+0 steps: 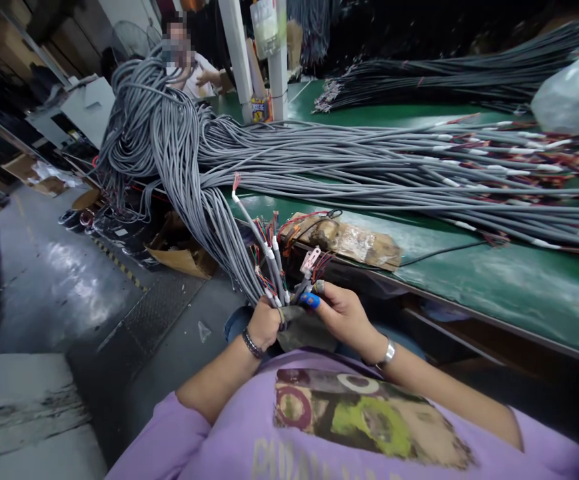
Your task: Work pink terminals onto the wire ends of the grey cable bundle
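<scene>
Several grey cables in closed left hand, one in pinched right hand

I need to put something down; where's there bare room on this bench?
Bare green bench shows right of the wrapped block, below the thin black cord. A narrower strip separates the grey cables from the dark bundle. The grey cables crowd the middle.

I see moderate, cool light with pale glare on the bench toward its near right edge and on the floor. Shadow pools under the bench; the view's outer parts look stretched and soft, its corners dark.
</scene>
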Demonstrator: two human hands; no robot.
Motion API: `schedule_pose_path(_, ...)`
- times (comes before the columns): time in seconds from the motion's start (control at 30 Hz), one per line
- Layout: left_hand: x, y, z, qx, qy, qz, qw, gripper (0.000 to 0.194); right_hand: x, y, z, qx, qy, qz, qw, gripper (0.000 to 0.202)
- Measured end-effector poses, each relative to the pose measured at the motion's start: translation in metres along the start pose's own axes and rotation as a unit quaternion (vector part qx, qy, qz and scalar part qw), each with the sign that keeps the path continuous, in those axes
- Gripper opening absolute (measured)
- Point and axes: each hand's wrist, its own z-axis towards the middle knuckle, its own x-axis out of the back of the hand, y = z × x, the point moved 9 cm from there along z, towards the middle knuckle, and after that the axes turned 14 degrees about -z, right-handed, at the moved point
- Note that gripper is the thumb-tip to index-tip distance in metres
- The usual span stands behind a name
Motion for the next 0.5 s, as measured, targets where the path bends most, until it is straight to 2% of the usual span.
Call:
schedule_pose_path(0.17,0.002,-0.002,0.002,0.005,-0.008,-0.007,1.0,0.028,-0.007,0.003,-0.001,-0.01,-0.028,0.017,0.999,0.023)
schedule_pose_path(0.33,0.009,0.0,0.006,-0.01,0.002,-0.003,1.0,0.027,-0.002,0.001,0.001,0.0,0.003,0.004,1.0,0.02)
schedule_pose_path(0.5,0.021,0.007,0.012,0.026,0.048,-0.013,0.998,0.032,0.007,0.001,0.0,0.01,0.035,-0.028,0.999,0.019)
